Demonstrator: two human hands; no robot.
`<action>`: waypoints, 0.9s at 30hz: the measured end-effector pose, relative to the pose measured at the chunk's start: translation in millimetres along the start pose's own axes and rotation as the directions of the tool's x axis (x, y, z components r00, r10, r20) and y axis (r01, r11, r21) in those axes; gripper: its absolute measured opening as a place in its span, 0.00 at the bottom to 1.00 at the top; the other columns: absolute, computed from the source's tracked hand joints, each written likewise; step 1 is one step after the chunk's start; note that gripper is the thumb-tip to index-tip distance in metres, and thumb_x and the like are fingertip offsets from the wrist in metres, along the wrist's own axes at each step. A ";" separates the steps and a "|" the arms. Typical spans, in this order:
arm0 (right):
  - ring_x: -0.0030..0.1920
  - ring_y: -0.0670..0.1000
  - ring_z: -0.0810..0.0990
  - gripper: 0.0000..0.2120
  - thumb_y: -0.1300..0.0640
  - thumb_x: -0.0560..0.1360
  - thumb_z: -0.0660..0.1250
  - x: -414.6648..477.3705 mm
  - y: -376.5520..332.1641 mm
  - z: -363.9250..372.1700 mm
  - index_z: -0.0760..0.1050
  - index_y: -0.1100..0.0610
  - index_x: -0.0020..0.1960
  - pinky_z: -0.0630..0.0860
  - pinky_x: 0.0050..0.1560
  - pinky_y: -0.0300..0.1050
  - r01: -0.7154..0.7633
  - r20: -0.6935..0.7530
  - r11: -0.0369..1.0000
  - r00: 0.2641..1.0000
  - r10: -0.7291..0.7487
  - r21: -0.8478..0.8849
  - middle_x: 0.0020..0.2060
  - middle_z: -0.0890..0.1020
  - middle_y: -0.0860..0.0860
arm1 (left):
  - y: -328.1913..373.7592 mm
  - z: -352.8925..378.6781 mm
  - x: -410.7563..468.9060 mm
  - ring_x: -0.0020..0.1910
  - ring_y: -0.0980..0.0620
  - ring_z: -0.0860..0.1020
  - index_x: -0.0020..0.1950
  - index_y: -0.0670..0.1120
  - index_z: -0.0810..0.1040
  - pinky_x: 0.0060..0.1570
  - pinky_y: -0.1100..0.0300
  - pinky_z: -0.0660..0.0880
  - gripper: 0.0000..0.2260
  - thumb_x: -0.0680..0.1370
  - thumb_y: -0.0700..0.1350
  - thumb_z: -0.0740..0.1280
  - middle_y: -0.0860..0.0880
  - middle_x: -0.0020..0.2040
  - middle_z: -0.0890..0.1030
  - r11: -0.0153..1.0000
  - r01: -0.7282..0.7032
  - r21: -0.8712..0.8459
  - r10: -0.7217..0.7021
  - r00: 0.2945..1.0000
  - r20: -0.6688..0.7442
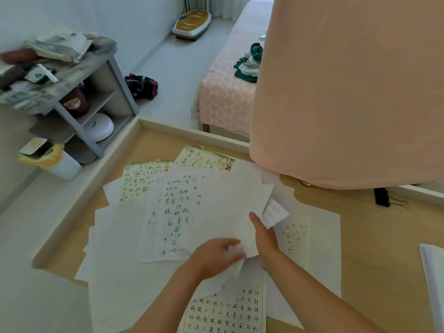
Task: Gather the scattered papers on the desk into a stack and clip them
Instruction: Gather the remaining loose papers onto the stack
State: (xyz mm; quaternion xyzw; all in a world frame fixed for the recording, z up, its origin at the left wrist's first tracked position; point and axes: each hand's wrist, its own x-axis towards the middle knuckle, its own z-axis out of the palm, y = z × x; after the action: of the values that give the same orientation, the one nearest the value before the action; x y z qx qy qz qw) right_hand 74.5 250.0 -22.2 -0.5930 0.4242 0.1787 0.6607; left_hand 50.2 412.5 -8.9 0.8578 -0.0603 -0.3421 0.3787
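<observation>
Several loose papers (182, 212), some with handwriting and some with green printed borders, lie overlapping across the wooden desk (374, 227). My left hand (216, 254) grips the near edge of a white sheet at the middle of the pile. My right hand (263, 234) holds the right edge of the same sheets, thumb on top, fingers hidden beneath. A small folded slip (274, 212) sticks up just past my right thumb. A black binder clip (384, 197) lies on the desk at the far right, well apart from both hands.
A pink cloth-covered object (348, 92) stands on the desk's far right. Another white paper pile (434, 280) is at the right edge. The desk has a raised rim (192, 131). Beyond are a grey shelf (79, 92), a bin (48, 157) and a bed (230, 75).
</observation>
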 end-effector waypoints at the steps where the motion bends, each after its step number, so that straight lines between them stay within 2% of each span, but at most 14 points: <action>1: 0.56 0.54 0.81 0.27 0.42 0.69 0.76 -0.9 -1.1 -2.5 0.76 0.52 0.63 0.76 0.62 0.56 0.023 -0.016 0.999 1.000 -0.023 -0.027 0.56 0.82 0.49 | -7.0 -7.4 -0.4 0.65 0.57 0.73 0.68 0.57 0.75 0.62 0.61 0.67 0.21 0.77 0.61 0.65 0.58 0.66 0.76 0.995 0.008 -0.104 -0.020 0.992 -0.121; 2: 0.53 0.53 0.81 0.20 0.50 0.71 0.76 0.7 -0.6 -5.6 0.78 0.55 0.60 0.78 0.60 0.54 0.027 -0.038 0.998 0.999 -0.030 -0.056 0.55 0.83 0.51 | -18.8 -17.1 1.3 0.66 0.54 0.73 0.67 0.54 0.77 0.64 0.59 0.66 0.18 0.78 0.57 0.66 0.55 0.66 0.77 0.990 0.019 -0.136 -0.062 0.946 -0.317; 3: 0.50 0.54 0.80 0.15 0.57 0.72 0.76 3.5 0.3 -8.8 0.78 0.58 0.57 0.78 0.57 0.51 0.009 -0.068 0.995 0.998 -0.016 -0.099 0.55 0.83 0.54 | -33.4 -28.5 3.5 0.68 0.50 0.71 0.67 0.51 0.76 0.66 0.56 0.66 0.18 0.78 0.54 0.67 0.51 0.67 0.76 0.992 0.079 -0.101 -0.120 0.858 -0.499; 4: 0.48 0.55 0.80 0.13 0.62 0.72 0.75 6.2 0.8 -12.1 0.78 0.61 0.56 0.79 0.54 0.50 -0.025 -0.100 0.988 0.995 0.010 -0.150 0.55 0.83 0.57 | -49.3 -40.6 4.8 0.70 0.46 0.68 0.69 0.49 0.73 0.67 0.52 0.65 0.21 0.78 0.52 0.67 0.48 0.70 0.73 0.976 0.211 -0.057 -0.201 0.762 -0.615; 6: 0.49 0.56 0.78 0.17 0.64 0.72 0.74 8.8 -2.6 -15.1 0.77 0.67 0.59 0.77 0.51 0.47 -0.058 -0.139 0.962 0.990 0.021 -0.265 0.56 0.81 0.59 | -76.3 -63.4 2.3 0.74 0.41 0.60 0.75 0.45 0.63 0.68 0.45 0.63 0.31 0.76 0.55 0.68 0.43 0.75 0.63 0.858 0.501 -0.113 -0.443 0.611 -0.656; 8: 0.51 0.56 0.77 0.19 0.64 0.73 0.74 10.9 -10.1 -17.9 0.75 0.69 0.61 0.75 0.51 0.45 -0.073 -0.128 0.921 0.991 0.025 -0.383 0.55 0.79 0.58 | -87.7 -77.0 -1.8 0.75 0.41 0.56 0.77 0.46 0.55 0.67 0.41 0.63 0.42 0.72 0.60 0.72 0.43 0.77 0.57 0.749 0.628 -0.210 -0.621 0.555 -0.554; 11: 0.53 0.57 0.78 0.20 0.65 0.70 0.76 19.8 -17.9 -27.5 0.75 0.68 0.60 0.77 0.58 0.50 -0.091 -0.059 0.863 0.996 0.071 -0.497 0.56 0.80 0.59 | -91.0 -81.9 -4.4 0.72 0.41 0.58 0.77 0.47 0.53 0.62 0.40 0.67 0.47 0.67 0.59 0.77 0.43 0.74 0.58 0.735 0.642 -0.217 -0.639 0.549 -0.539; 13: 0.53 0.59 0.80 0.19 0.64 0.69 0.77 24.9 -19.2 -32.3 0.78 0.64 0.58 0.78 0.58 0.55 -0.068 -0.019 0.901 0.998 0.067 -0.428 0.55 0.82 0.59 | -91.9 -80.3 -2.5 0.68 0.38 0.63 0.75 0.45 0.56 0.59 0.43 0.70 0.46 0.66 0.55 0.78 0.41 0.70 0.60 0.745 0.616 -0.257 -0.639 0.546 -0.542; 15: 0.50 0.59 0.81 0.13 0.63 0.70 0.77 27.5 -18.8 -32.2 0.79 0.59 0.52 0.80 0.56 0.56 -0.014 -0.046 0.950 0.999 0.000 -0.311 0.52 0.83 0.58 | -92.6 -77.8 0.6 0.62 0.36 0.71 0.72 0.41 0.60 0.56 0.46 0.73 0.41 0.67 0.49 0.79 0.39 0.68 0.63 0.754 0.532 -0.386 -0.654 0.553 -0.517; 17: 0.48 0.58 0.81 0.11 0.63 0.70 0.77 31.2 -17.4 -29.5 0.78 0.58 0.49 0.80 0.55 0.55 0.047 -0.111 0.959 0.991 -0.081 -0.280 0.48 0.83 0.56 | -91.8 -76.5 2.4 0.57 0.37 0.76 0.66 0.39 0.66 0.53 0.48 0.75 0.30 0.70 0.43 0.77 0.39 0.64 0.72 0.762 0.425 -0.489 -0.645 0.575 -0.504; 19: 0.45 0.57 0.80 0.11 0.62 0.70 0.77 31.2 -17.4 -24.8 0.78 0.59 0.48 0.80 0.51 0.52 0.067 -0.181 0.933 0.974 -0.139 -0.355 0.44 0.81 0.54 | -90.7 -75.2 1.3 0.53 0.41 0.79 0.59 0.42 0.73 0.53 0.49 0.77 0.19 0.72 0.42 0.75 0.41 0.59 0.79 0.765 0.327 -0.555 -0.615 0.627 -0.478; 21: 0.43 0.56 0.80 0.09 0.60 0.71 0.76 33.3 -17.9 -25.5 0.80 0.60 0.48 0.80 0.49 0.50 0.085 -0.215 0.916 0.960 -0.181 -0.392 0.44 0.82 0.55 | -90.3 -72.6 -4.3 0.50 0.43 0.81 0.54 0.44 0.77 0.53 0.48 0.79 0.14 0.72 0.42 0.75 0.43 0.55 0.82 0.737 0.276 -0.617 -0.593 0.701 -0.396; 24: 0.45 0.57 0.81 0.04 0.60 0.75 0.72 35.5 -19.9 -34.1 0.81 0.58 0.50 0.80 0.52 0.52 0.169 -0.169 0.904 0.953 -0.252 -0.394 0.48 0.84 0.55 | -87.7 -63.5 -18.6 0.49 0.46 0.82 0.58 0.45 0.79 0.51 0.51 0.80 0.15 0.73 0.44 0.74 0.45 0.55 0.83 0.729 0.302 -0.614 -0.529 0.818 -0.226; 27: 0.48 0.56 0.81 0.06 0.60 0.76 0.71 32.1 -17.9 -42.9 0.78 0.56 0.52 0.80 0.53 0.52 0.152 -0.048 0.870 0.979 -0.197 -0.468 0.47 0.82 0.53 | -75.8 -45.8 -28.3 0.50 0.49 0.82 0.61 0.47 0.78 0.46 0.55 0.79 0.12 0.78 0.45 0.69 0.48 0.55 0.83 0.758 0.375 -0.534 -0.458 0.889 -0.026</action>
State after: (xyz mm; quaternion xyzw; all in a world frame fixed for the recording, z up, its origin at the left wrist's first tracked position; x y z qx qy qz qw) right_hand 91.2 197.2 -33.1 -0.7767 0.3448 0.1860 0.4931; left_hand 45.8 504.2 -24.0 0.7402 0.2557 -0.3536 0.5115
